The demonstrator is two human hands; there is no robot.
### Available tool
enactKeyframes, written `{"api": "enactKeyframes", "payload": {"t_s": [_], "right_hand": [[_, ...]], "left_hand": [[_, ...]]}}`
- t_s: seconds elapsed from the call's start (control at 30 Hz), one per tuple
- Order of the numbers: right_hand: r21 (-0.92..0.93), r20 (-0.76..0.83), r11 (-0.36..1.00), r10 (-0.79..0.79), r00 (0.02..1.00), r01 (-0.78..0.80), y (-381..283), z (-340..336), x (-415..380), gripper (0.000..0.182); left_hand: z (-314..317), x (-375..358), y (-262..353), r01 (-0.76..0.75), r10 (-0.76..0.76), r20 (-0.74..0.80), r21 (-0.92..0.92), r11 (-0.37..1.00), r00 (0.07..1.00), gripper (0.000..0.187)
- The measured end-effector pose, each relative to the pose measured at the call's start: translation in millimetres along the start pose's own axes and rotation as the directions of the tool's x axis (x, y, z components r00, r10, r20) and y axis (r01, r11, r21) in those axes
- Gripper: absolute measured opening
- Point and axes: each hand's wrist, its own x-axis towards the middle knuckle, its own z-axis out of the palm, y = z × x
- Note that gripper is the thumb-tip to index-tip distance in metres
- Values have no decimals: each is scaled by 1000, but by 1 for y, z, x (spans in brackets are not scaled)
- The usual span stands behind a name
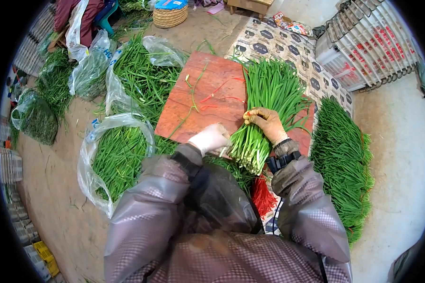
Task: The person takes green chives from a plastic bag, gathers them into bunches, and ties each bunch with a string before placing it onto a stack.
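Note:
A thick bundle of green stalks [271, 85] lies on the reddish board [174, 101], its pale cut ends toward me. My right hand [267, 123], in a stained glove, rests on the bundle near its lower part, with thumb and fingers pinched together at a bit of red. Left of the cut ends is my left hand [210, 139], in a white glove, its fingers curled closed; what they hold, if anything, is too small to make out. Thin red ties [222, 97] and a few loose stalks lie on the board.
Stacked green bundles [342, 165] stand to the right by the wall. Plastic bags of greens [120, 155] sit at the left. Red strands [263, 195] hang below the board. A woven basket [170, 18] and a seated person [82, 21] are farther back.

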Motion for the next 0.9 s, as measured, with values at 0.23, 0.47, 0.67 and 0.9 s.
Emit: {"api": "enactKeyframes", "payload": {"t_s": [0.23,0.47,0.67,0.9], "right_hand": [[-21,14,999,-29,999,29,1,-1,3,12],[21,11,1000,-17,1000,17,2,-3,4,14],[92,25,996,-14,1000,12,8,-8,7,14],[114,30,993,-4,1000,1,13,-13,8,15]], "left_hand": [[-73,-79,-3,51,10,261,-225,973,965,9],[-191,-183,6,-666,489,-494,-692,279,719,15],[-179,-92,-26,-25,273,-735,329,944,620,53],[-10,20,-31,-346,371,-171,159,925,913,37]]}}
